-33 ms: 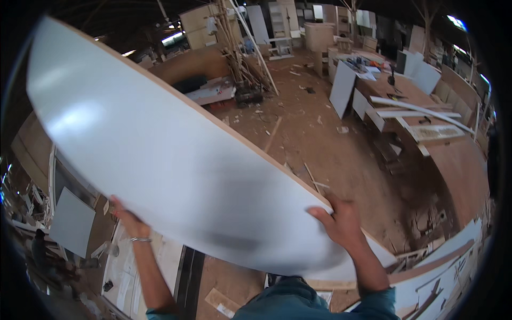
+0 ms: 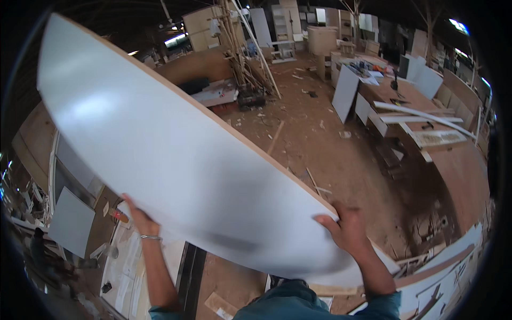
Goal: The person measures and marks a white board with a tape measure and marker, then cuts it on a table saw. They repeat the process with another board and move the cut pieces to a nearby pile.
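Note:
A large white panel (image 2: 176, 154) with a bare wood-coloured edge stretches slantwise across the view, from the upper left down to my body at the lower right. My left hand (image 2: 141, 217), with a metal bracelet at the wrist, grips its lower edge; part of the fingers is hidden behind the panel. On the opposite edge, my right hand (image 2: 344, 226) is closed round the board, thumb on the white face and fingers over the far side. The panel is held up and tilted, its glossy face toward me.
A long workbench (image 2: 458, 165) on the right carries white strips (image 2: 421, 113) and tools. White boards (image 2: 345, 93) lean against it. Wood scraps lie on the brown floor (image 2: 304, 138). Poles (image 2: 256, 48) stand at the back. Another workbench (image 2: 125, 272) is at lower left.
The panel and both my hands have shifted slightly to the right in the view. My grip stays the same.

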